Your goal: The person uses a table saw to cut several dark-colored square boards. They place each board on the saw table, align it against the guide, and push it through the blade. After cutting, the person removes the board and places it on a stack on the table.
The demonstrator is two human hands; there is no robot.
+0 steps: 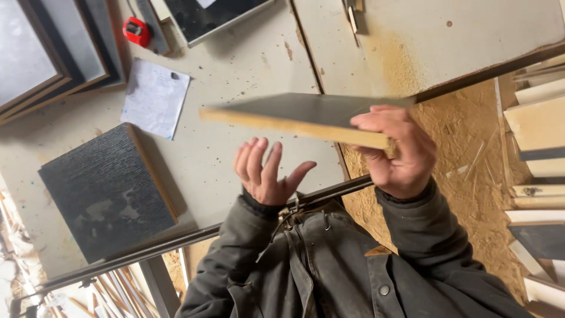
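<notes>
Gripping the dark board (pixel 306 115) at one end, the right hand (pixel 394 153) is clamped; the left hand (pixel 265 171) is spread open beneath. Support under the free end is advised.

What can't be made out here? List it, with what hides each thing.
Head view only:
- Underside of the dark panel: it faces away from the camera.
- Right hand fingertips: wrapped behind the panel edge.
- Writing on the paper sheet: too small.
- Red tape measure: partly covered by neighbouring boards.
- Stacked offcuts: cut off by the right edge.
- Left hand: open, holding nothing.
</notes>
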